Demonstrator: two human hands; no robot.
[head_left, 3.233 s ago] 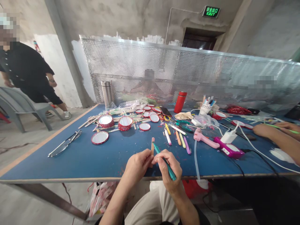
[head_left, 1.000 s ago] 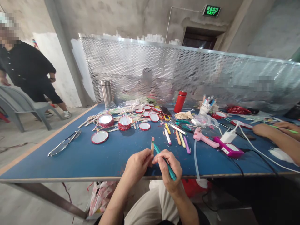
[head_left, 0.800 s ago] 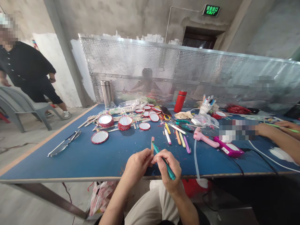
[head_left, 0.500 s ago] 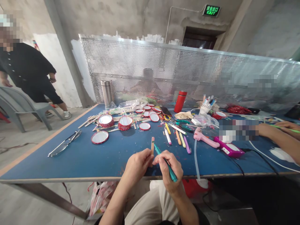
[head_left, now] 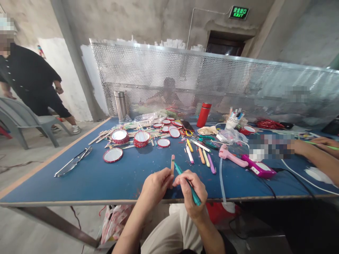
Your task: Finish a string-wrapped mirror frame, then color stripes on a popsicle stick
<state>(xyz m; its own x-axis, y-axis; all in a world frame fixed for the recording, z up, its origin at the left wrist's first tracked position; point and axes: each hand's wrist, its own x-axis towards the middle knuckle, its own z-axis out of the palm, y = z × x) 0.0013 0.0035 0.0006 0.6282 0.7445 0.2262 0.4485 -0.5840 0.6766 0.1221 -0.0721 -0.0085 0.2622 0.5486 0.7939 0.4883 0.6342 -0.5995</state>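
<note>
My left hand pinches a wooden craft stick upright near the table's front edge. The stick's tip is pinkish, with a dark green band just under it. A teal marker lies in the closed fingers of my right hand, its tip at the stick's side close to the green band; whether it touches, I cannot tell. Beyond my hands lie several markers, among them a white one, an orange one and a purple one.
Red-rimmed round discs and loose sticks are heaped at the back left. Eyeglasses lie on the left. A pink glue gun, a magenta box with cords, and a co-worker's arm are on the right. A red bottle stands behind.
My hands, the stick and the marker look almost unmoved. The person standing at the left has shifted slightly further left.
</note>
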